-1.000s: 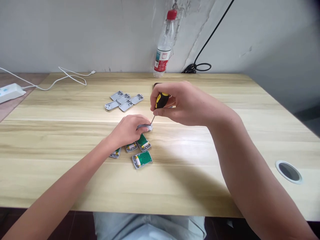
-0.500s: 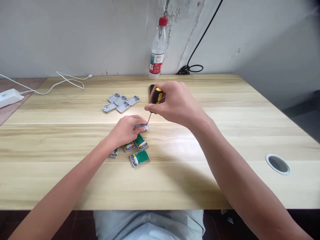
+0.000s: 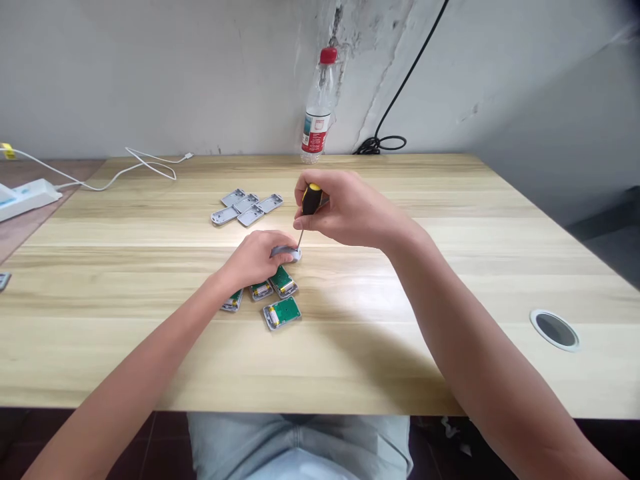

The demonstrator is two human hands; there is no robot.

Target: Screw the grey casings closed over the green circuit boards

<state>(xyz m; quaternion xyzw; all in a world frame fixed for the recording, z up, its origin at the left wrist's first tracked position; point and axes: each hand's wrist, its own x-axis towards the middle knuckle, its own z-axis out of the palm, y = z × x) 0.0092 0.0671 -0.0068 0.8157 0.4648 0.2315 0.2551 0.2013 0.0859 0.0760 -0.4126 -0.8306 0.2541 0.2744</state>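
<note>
My left hand [image 3: 263,257] grips a small grey plastic case [image 3: 295,255] on the table, thumb at its near side and fingers over the far side. In my right hand [image 3: 333,208] is a black-and-yellow screwdriver [image 3: 312,199], tilted slightly, its thin shaft reaching down to the right end of the case. Just nearer to me lie several opened grey case halves with green circuit boards and small batteries, among them one circuit board [image 3: 289,310]. Beyond my left hand several bare grey case covers [image 3: 251,215] lie close together, hollow side up.
A plastic bottle [image 3: 315,127] with a red cap stands at the wall. Coiled black cable [image 3: 370,145] lies right of it. A white power strip [image 3: 35,199] and white cable [image 3: 107,185] are at the left. A round grommet [image 3: 555,330] sits in the table [image 3: 400,373].
The view has shifted a little. My right hand has tipped the screwdriver handle slightly and sits a bit further left. My left hand keeps its hold on the case.
</note>
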